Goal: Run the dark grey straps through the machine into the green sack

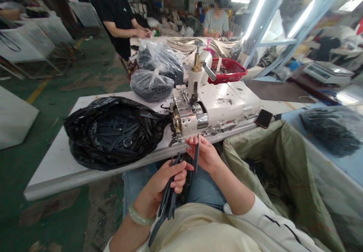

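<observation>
Right hand (207, 155) pinching a single dark strip (196, 155), left hand (171, 177) wrapped around a bundle of similar strips (168, 203).
The single strip lies with its long axis running from the lap toward the machine (189, 120), by the front edge of the tabletop (53, 165); the right hand is nearer the machine. The bundle is left of that strip, slanting back toward the body. No brand, label or writing is legible.

Green floor (85, 65), bright strip lights (259, 7)
</observation>
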`<action>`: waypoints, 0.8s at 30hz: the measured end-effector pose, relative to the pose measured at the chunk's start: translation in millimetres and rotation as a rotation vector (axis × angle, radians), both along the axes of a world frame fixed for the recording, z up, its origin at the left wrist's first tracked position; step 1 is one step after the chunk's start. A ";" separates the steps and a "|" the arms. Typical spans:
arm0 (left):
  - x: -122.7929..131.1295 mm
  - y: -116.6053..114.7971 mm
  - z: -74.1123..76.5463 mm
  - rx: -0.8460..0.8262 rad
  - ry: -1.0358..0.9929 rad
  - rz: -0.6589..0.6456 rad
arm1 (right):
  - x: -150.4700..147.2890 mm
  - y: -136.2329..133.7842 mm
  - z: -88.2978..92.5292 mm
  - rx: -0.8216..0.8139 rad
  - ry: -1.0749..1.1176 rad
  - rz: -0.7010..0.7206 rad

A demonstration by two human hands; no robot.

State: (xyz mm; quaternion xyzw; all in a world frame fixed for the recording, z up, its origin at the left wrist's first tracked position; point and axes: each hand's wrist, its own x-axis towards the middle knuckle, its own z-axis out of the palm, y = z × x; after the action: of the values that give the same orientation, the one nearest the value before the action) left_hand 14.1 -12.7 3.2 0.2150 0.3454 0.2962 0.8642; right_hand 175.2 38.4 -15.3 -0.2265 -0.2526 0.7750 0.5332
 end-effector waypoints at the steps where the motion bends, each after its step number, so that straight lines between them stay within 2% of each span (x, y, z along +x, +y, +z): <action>1: 4.2 -0.3 0.5 0.007 0.026 -0.002 | -2.0 -1.4 -2.4 -0.007 0.028 0.016; 6: 19.8 -1.2 -2.8 0.054 0.173 0.059 | -6.5 -2.0 -12.3 -0.040 0.190 0.066; 10: 26.2 -2.2 -4.1 0.098 0.198 0.028 | -8.6 -0.5 -17.1 -0.050 0.275 0.080; 15: 32.5 -3.8 -5.4 0.195 0.267 0.125 | -8.7 -1.3 -22.3 -0.060 0.247 0.087; 19: 33.4 -2.3 -8.9 0.272 0.352 0.168 | -4.7 -4.7 -28.3 -0.026 0.170 0.149; 24: 32.1 0.2 -12.5 0.250 0.383 0.179 | -4.4 -8.6 -31.2 -0.024 0.159 0.187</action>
State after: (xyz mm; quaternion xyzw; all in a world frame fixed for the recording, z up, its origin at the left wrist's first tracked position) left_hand 46.3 -12.4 -9.3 0.3412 0.4810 0.3658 0.7200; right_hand 170.8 29.8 -46.5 -0.1458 -0.2203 0.8399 0.4742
